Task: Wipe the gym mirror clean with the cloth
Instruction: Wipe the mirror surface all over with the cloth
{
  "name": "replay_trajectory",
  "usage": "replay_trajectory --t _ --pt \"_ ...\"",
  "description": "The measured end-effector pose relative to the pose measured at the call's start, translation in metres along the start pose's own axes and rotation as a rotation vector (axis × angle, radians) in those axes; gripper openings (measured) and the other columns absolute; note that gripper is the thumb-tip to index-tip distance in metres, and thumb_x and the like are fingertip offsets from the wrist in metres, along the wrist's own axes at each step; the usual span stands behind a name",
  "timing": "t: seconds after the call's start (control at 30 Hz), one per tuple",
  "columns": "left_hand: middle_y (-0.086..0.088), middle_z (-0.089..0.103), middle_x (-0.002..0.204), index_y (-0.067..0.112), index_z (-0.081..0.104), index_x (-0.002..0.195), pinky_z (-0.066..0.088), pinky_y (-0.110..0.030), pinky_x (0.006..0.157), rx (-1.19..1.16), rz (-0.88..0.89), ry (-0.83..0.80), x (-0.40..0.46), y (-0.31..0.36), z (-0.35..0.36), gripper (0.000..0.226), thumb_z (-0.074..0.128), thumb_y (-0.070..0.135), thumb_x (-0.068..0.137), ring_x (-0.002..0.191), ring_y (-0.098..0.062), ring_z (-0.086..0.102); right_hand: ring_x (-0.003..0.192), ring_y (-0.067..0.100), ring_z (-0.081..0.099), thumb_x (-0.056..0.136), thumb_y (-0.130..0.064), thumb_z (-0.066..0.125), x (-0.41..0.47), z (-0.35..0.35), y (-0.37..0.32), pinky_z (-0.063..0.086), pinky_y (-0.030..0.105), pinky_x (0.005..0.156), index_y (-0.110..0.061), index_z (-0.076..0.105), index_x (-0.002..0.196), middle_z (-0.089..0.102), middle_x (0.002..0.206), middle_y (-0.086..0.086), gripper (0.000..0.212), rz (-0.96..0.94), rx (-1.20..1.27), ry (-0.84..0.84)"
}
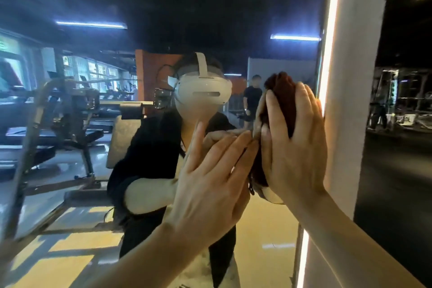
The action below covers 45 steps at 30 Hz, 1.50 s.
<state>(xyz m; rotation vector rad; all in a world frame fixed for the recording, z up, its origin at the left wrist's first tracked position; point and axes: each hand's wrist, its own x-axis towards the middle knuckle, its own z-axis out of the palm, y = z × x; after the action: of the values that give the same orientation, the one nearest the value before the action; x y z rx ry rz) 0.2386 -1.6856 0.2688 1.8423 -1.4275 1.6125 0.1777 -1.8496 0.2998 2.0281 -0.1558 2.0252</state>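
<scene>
Flat-fingered, the right hand (294, 147) presses the dark red cloth (281, 96) against the gym mirror (93, 170), its grip spread open over the bunched fabric, close to the mirror's lit right edge; just left of the cloth, the left hand (210, 182) rests straight-fingered on the glass, fingertips touching the cloth

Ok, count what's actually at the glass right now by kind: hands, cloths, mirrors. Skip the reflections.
Hands: 2, left hand and right hand
Cloths: 1, dark red cloth under the right hand
Mirrors: 1, mirror
Total: 4
</scene>
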Motion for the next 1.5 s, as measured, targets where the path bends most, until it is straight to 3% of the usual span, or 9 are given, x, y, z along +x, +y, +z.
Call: replay_trajectory --t 0.17,0.27,0.47,0.7,0.83,0.97,1.2,1.4,1.5 --pt "-0.002 0.04 0.154 0.017 0.037 0.149 0.016 -0.063 0.12 0.071 -0.169 -0.006 0.052 -0.014 -0.024 0.064 0.056 0.034 0.09 0.144 -0.021 0.033 0.143 0.044 0.036 0.105 -0.018 0.046 0.096 0.001 0.004 0.038 0.062 0.111 -0.01 0.03 0.149 0.038 0.152 0.027 0.047 0.022 0.244 0.043" --pt "-0.003 0.037 0.157 0.015 0.034 0.152 0.001 -0.054 0.124 0.116 -0.317 -0.018 0.062 -0.007 -0.03 0.073 0.054 0.041 0.087 0.143 -0.022 0.034 0.141 0.044 0.036 0.109 -0.023 0.046 0.089 0.001 0.0 0.041 0.059 0.11 -0.009 0.032 0.152 0.036 0.152 0.028 0.047 0.021 0.125 0.022" --pt "-0.008 0.044 0.153 0.011 0.038 0.147 0.001 -0.051 0.124 0.089 -0.398 0.023 0.036 0.021 -0.024 0.07 0.064 0.033 0.085 0.14 -0.023 0.039 0.143 0.039 0.032 0.111 -0.027 0.035 0.009 -0.013 0.01 0.023 0.053 0.12 -0.012 0.032 0.152 0.032 0.153 0.021 0.044 -0.359 0.147 -0.186" --pt "-0.007 0.035 0.159 0.009 0.039 0.151 -0.005 -0.056 0.122 0.213 -0.521 0.039 0.055 -0.013 -0.042 0.074 0.063 0.041 0.089 0.142 -0.024 0.034 0.143 0.043 0.036 0.109 -0.021 0.045 0.132 0.008 0.001 0.032 0.053 0.118 -0.007 0.044 0.149 0.04 0.152 0.027 0.043 0.037 0.129 0.05" --pt "-0.009 0.035 0.159 0.01 0.035 0.151 0.004 -0.061 0.121 0.202 -0.54 0.054 0.02 0.002 -0.032 0.067 0.06 0.035 0.095 0.146 -0.023 0.031 0.145 0.041 0.027 0.111 -0.02 0.028 0.045 0.002 -0.02 0.024 0.052 0.119 -0.005 0.037 0.151 0.029 0.156 0.027 0.043 -0.401 0.161 -0.107" --pt "-0.007 0.034 0.157 0.014 0.033 0.15 0.001 -0.058 0.122 0.18 -0.525 0.058 -0.01 0.011 -0.031 0.062 0.052 0.035 0.095 0.145 -0.02 0.03 0.148 0.035 0.021 0.103 -0.019 0.047 0.003 0.004 -0.012 0.017 0.047 0.123 -0.01 0.03 0.153 0.026 0.159 0.016 0.053 -0.761 0.112 -0.23" --pt "-0.009 0.043 0.153 0.013 0.036 0.149 0.006 -0.064 0.12 0.166 -0.717 0.156 0.005 -0.016 -0.036 0.071 0.065 0.036 0.088 0.143 -0.02 0.033 0.138 0.036 0.024 0.1 -0.018 0.057 0.131 0.01 -0.023 0.031 0.05 0.115 -0.005 0.035 0.152 0.022 0.153 0.02 0.058 0.0 0.166 0.025" --pt "-0.001 0.033 0.156 0.011 0.036 0.148 0.011 -0.06 0.12 0.089 -0.766 0.227 -0.035 0.006 -0.021 0.058 0.049 0.03 0.096 0.149 -0.005 0.018 0.143 0.035 0.03 0.102 -0.024 0.028 -0.006 -0.001 -0.039 0.012 0.049 0.121 -0.005 0.029 0.154 0.036 0.156 0.017 0.055 -0.937 0.012 -0.251" --pt "0.003 0.033 0.155 0.02 0.033 0.149 0.014 -0.063 0.119 0.098 -0.731 0.237 -0.038 -0.003 -0.029 0.045 0.035 0.032 0.106 0.149 0.002 0.014 0.146 0.034 0.027 0.097 -0.021 0.042 0.014 0.003 -0.036 0.013 0.049 0.122 -0.008 0.021 0.155 0.034 0.158 0.014 0.064 -0.955 0.032 -0.259"
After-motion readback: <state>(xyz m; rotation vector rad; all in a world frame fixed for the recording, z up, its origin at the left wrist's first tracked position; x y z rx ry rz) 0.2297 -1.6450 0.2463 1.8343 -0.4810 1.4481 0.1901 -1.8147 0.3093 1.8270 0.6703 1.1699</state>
